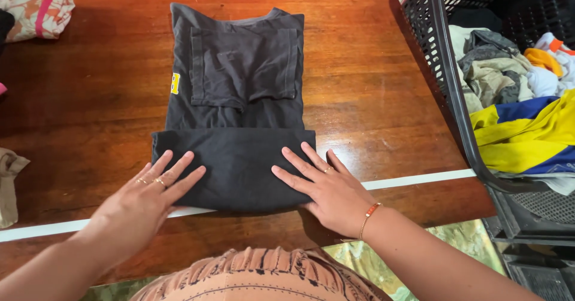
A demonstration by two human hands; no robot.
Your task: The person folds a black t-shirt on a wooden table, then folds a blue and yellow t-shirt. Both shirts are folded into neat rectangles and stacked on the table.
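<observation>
A dark grey t-shirt (239, 85) lies partly folded on the wooden table (371, 97), sleeves turned in and its bottom hem folded up into a band near me. My left hand (150, 196) rests flat on the left end of that folded band, fingers spread, rings on two fingers. My right hand (326, 187) presses flat on the band's right end, partly on the table, with a ring and a beaded bracelet at the wrist. Neither hand grips anything.
A black plastic laundry basket (446, 85) stands at the right edge, holding yellow, blue, white and grey clothes. A floral folded cloth (36, 13) lies at the far left corner. A beige cloth (9, 184) lies at the left edge. A white strip (419, 180) crosses the table's near side.
</observation>
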